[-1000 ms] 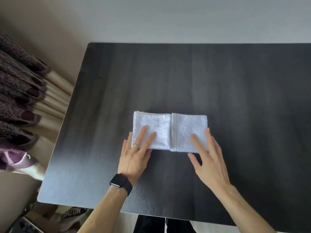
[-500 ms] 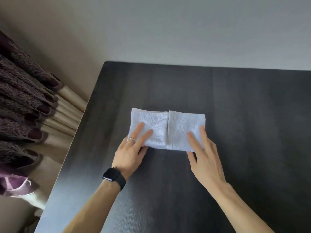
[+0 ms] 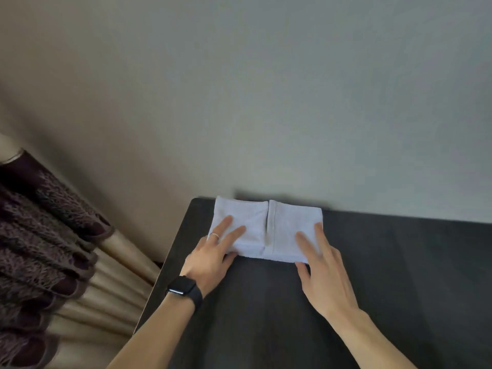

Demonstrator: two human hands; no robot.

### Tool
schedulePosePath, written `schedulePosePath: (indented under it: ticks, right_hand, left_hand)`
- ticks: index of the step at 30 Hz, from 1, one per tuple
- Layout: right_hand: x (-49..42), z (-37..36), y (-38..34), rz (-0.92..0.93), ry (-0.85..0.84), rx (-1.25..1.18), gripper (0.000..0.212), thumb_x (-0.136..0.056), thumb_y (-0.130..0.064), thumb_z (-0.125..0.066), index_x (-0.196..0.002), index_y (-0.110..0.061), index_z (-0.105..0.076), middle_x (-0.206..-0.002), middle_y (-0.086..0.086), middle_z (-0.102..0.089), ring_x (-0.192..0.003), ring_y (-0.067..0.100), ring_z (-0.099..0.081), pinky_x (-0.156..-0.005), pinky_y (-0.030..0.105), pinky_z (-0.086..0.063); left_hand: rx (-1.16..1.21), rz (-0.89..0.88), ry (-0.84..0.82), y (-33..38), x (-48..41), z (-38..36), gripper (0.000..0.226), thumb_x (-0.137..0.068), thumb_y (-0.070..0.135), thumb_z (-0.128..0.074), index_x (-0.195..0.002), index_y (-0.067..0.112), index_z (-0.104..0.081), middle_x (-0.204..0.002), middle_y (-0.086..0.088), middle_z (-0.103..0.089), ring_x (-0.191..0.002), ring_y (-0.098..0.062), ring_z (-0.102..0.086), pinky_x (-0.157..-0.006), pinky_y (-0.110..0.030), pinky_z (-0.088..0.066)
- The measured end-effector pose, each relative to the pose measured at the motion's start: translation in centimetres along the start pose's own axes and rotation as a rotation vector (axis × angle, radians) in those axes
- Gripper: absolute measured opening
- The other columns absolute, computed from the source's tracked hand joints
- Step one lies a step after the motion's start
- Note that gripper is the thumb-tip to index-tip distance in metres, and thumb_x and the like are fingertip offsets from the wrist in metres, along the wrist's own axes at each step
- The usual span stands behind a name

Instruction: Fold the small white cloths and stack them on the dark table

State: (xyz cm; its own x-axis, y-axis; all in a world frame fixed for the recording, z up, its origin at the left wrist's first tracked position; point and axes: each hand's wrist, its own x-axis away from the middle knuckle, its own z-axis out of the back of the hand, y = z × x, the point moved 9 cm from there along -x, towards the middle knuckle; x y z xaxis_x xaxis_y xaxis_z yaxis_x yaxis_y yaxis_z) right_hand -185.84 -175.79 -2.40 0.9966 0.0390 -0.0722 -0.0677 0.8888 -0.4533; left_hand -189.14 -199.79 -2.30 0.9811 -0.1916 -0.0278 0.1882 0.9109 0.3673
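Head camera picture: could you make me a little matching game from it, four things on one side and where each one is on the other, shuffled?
Things:
1. white cloth
2. watch
3. ring
4. curtain

Places:
A. on the left wrist
B. off the left side of the dark table
C. on a finger of the left hand
D. on the dark table, under fingers of the left hand and the right hand

Pairs: 1-D, 2-A, 3-C, 4-B.
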Motion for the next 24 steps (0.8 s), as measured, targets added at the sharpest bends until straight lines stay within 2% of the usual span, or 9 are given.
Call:
schedulePosePath:
  ticks: [5, 8, 13, 19, 22, 24]
  right_hand:
    - [-3.1, -0.6, -0.4, 0.003, 0.004, 0.028, 0.059, -0.101, -0.029, -0.050, -0.151, -0.039, -0.020, -0.164, -0.007, 0.010, -0.138, 0.021, -0.031, -0.098, 0.031, -0.050]
    - [-3.9, -0.6, -0.5, -0.003, 0.005, 0.039, 0.058, -0.100, -0.027, -0.051, -0.150, -0.039, -0.022, -0.163, -0.007, 0.008, -0.133, 0.022, -0.035, -0.090, 0.030, -0.053]
    - [-4.2, -0.5, -0.2, -0.002, -0.013, 0.076, 0.058, -0.101, -0.030, -0.048, -0.151, -0.041, -0.021, -0.162, -0.009, 0.011, -0.131, 0.021, -0.035, -0.083, 0.030, -0.054]
    - [-4.1, 0.5, -0.4, 0.002, -0.075, 0.105, 0.062, -0.099, -0.037, -0.050, -0.151, -0.042, -0.018, -0.162, -0.011, 0.015, -0.128, 0.020, -0.038, -0.079, 0.027, -0.054]
    - [-3.4, 2.2, -0.6, 0.000, -0.133, 0.181, 0.072, -0.097, -0.037, -0.053, -0.153, -0.043, -0.009, -0.163, -0.012, 0.016, -0.132, 0.019, -0.037, -0.077, 0.022, -0.051]
    - [-2.8, 4.2, -0.7, 0.031, -0.147, 0.223, 0.074, -0.098, -0.035, -0.053, -0.155, -0.042, -0.006, -0.165, -0.011, 0.008, -0.141, 0.018, -0.030, -0.084, 0.024, -0.052]
  left_hand:
    - [-0.011, -0.028, -0.018, -1.4, -3.4, -0.1, 0.062, -0.099, 0.035, -0.052, -0.145, 0.059, -0.018, -0.161, 0.027, 0.000, -0.133, -0.025, -0.043, -0.103, -0.047, -0.048]
    - [-0.015, -0.036, -0.044, -1.8, -4.6, -0.3, 0.065, -0.098, 0.033, -0.052, -0.145, 0.059, -0.017, -0.161, 0.025, -0.001, -0.133, -0.028, -0.043, -0.107, -0.046, -0.045]
    - [-0.028, -0.044, -0.066, -1.4, -4.8, -0.2, 0.066, -0.097, 0.034, -0.052, -0.143, 0.062, -0.014, -0.161, 0.026, -0.001, -0.132, -0.028, -0.042, -0.100, -0.047, -0.050]
    - [-0.142, -0.059, -0.066, -0.1, -4.1, 1.2, 0.071, -0.096, 0.029, -0.053, -0.148, 0.055, -0.013, -0.164, 0.016, 0.001, -0.131, -0.030, -0.045, -0.105, -0.042, -0.047]
    - [-0.231, -0.023, -0.091, 0.3, -3.4, 2.2, 0.086, -0.092, 0.017, -0.054, -0.149, 0.056, -0.003, -0.165, 0.012, 0.004, -0.145, -0.035, -0.026, -0.117, -0.049, -0.031]
    - [-0.236, 0.050, -0.083, 0.6, -2.3, 3.1, 0.090, -0.090, 0.012, -0.053, -0.149, 0.055, -0.001, -0.165, 0.011, 0.006, -0.151, -0.036, -0.007, -0.121, -0.055, -0.018]
